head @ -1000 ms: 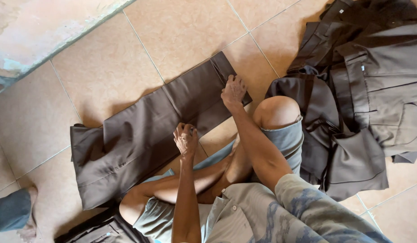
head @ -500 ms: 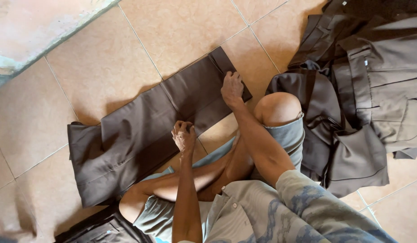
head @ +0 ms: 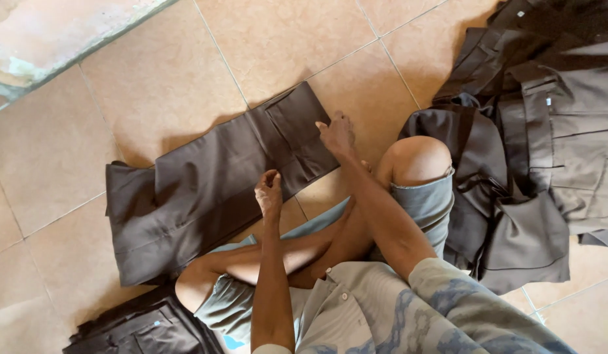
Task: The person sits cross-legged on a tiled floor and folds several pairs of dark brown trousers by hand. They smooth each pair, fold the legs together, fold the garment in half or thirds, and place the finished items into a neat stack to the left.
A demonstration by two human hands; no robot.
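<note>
Grey shorts (head: 430, 204) and a buttoned grey shirt (head: 376, 308) (blue-patterned sleeve), forearms bare.

A home floor, it seems: bare tan floor tiles (head: 278, 46), a heap of brown garments (head: 547, 131) at two o'clock, someone sitting cross-legged.

I see the dark brown trousers (head: 205, 190) lying flat on the tiled floor (head: 153, 78), folded lengthwise into a long band that runs on a slant from lower left to upper right. The waistband end, with a pocket flap showing, points up and right; the leg ends lie lower left, slightly rumpled. The cloth is smooth along the middle.
</note>
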